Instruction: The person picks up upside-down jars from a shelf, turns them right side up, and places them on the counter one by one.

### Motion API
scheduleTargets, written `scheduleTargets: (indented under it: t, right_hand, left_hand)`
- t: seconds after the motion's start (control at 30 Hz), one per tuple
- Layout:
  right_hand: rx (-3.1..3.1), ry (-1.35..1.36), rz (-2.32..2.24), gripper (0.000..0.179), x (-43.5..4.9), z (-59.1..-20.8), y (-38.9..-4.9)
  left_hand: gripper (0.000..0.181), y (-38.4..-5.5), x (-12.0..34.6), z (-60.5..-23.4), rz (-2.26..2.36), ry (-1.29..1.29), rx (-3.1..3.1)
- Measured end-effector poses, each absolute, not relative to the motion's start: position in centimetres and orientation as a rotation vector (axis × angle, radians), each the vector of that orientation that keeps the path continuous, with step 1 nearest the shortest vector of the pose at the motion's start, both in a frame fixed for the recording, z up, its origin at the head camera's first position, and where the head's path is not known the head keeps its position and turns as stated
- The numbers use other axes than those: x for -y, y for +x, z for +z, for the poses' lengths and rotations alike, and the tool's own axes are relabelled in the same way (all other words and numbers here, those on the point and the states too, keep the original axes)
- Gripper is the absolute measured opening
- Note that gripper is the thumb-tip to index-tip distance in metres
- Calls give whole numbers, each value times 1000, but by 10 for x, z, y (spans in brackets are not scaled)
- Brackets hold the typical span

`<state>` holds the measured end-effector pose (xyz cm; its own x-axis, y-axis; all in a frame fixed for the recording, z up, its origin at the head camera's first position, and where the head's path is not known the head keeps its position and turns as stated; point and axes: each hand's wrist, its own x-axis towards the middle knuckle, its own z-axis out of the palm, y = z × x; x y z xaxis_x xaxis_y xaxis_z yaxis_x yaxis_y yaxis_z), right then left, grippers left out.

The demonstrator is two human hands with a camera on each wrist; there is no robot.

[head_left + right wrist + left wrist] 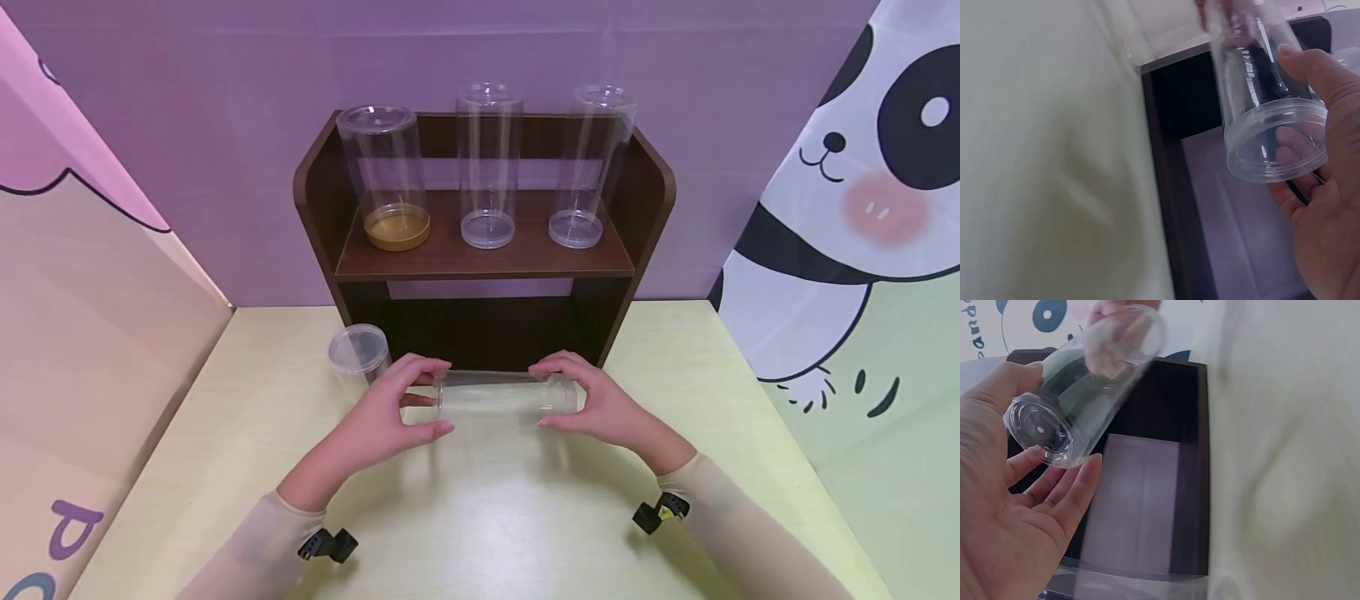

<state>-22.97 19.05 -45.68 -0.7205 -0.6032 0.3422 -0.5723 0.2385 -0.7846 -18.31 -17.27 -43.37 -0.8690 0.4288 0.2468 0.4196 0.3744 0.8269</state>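
A clear plastic jar (498, 396) lies sideways between both hands, held above the table. My left hand (382, 412) grips its left end, the jar's bottom, with thumb and fingers at the rim. At the other end my right hand (600, 404) holds the clear lid (1279, 147), thumb on one side and fingers on the other. In the left wrist view the jar's round base (1041, 428) faces the left palm. Another clear lidded jar (358, 350) stands on the table just behind the left hand, partly covered by it.
A dark brown two-level shelf (483, 275) stands at the back of the table. On its upper board are a wide jar with a gold-coloured base (397, 225) and two narrower clear jars, the middle jar (487, 167) and the right jar (588, 171). The pale table (480, 525) spreads in front.
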Motion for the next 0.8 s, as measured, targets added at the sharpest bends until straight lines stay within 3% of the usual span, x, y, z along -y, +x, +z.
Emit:
scheduleTargets:
  t: [0.3, 0.8]
  right_hand:
    - [-2460, -1162, -1544, 60, -197, -439, -228]
    - [-2460, -1139, -1521, 63, -203, -440, -228]
  left_hand:
    - [74, -181, 169, -452, 1598, 789, -2543]
    - [69, -183, 172, -456, 1688, 747, -2520]
